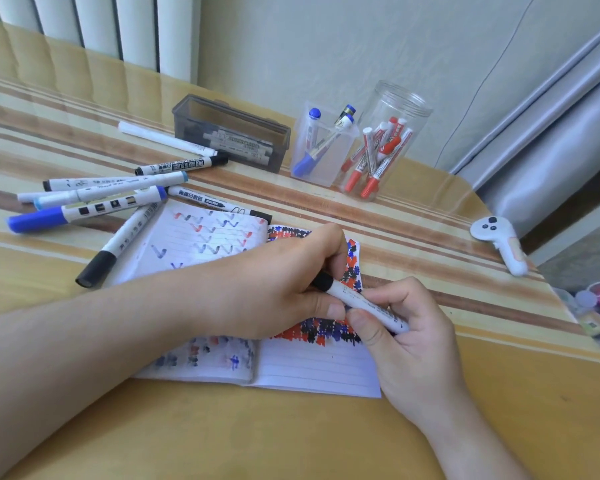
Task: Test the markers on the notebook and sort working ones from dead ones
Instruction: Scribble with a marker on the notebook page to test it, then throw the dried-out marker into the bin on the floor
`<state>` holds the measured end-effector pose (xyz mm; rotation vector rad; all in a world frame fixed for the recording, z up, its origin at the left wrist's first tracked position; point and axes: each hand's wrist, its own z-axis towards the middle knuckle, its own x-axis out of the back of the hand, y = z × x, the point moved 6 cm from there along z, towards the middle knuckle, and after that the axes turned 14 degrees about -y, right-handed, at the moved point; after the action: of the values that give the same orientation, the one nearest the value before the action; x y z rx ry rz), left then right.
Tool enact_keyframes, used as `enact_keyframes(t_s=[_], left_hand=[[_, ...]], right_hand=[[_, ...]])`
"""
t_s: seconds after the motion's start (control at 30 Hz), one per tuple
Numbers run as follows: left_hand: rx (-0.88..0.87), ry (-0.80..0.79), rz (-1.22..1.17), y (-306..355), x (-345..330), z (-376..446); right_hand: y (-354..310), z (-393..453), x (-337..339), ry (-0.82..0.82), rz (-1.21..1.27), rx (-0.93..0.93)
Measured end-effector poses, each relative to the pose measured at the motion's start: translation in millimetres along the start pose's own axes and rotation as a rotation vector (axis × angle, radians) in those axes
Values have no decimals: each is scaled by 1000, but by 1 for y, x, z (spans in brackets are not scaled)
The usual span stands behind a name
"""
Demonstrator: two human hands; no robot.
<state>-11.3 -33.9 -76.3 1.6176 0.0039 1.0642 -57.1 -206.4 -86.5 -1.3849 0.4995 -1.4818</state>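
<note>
An open lined notebook (pixel 312 368) lies on the table, its pages covered with red, blue and black scribbles. Above its right page, my right hand (pixel 406 337) grips the white barrel of a black marker (pixel 361 301). My left hand (pixel 278 282) pinches that marker's black cap end. Several loose markers (pixel 97 202) with black, blue and light-blue caps lie in a heap to the left of the notebook. A black-capped marker (pixel 118 245) rests across the notebook's left corner.
At the back stand a grey box (pixel 232 133) with markers, a clear square cup (pixel 323 150) with blue markers, and a clear round jar (pixel 388 143) with red markers. A white controller (pixel 499 240) lies at the right table edge. A radiator and wall are behind.
</note>
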Motion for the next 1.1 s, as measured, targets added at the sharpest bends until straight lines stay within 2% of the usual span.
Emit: enact_keyframes(t_s=[0.17, 0.3, 0.43, 0.53, 0.63, 0.7, 0.77, 0.83, 0.93, 1.0, 1.1], left_hand=[[30, -46, 85, 1, 2, 2], [102, 5, 377, -12, 11, 1], [162, 58, 301, -20, 15, -4], [181, 63, 423, -13, 6, -3], [321, 9, 467, -7, 0, 1], [380, 2, 478, 8, -4, 4], [343, 13, 460, 36, -21, 9], [220, 43, 400, 77, -53, 17], [45, 2, 242, 142, -133, 35], [-14, -112, 112, 168, -207, 55], [29, -353, -31, 171, -335, 83]], right_hand=[[4, 6, -2, -40, 68, -55], [8, 12, -4, -134, 81, -105], [3, 6, 0, -128, 65, -109], [10, 5, 5, -69, 109, -147], [13, 4, 9, -51, 115, -206], [9, -7, 17, -82, 68, -226], [1, -37, 38, -82, 7, -223], [1, -89, 67, -19, 40, -200], [29, -199, 100, 115, 371, -219], [65, -284, 103, 263, 631, -290], [125, -414, 75, 546, 965, -484]])
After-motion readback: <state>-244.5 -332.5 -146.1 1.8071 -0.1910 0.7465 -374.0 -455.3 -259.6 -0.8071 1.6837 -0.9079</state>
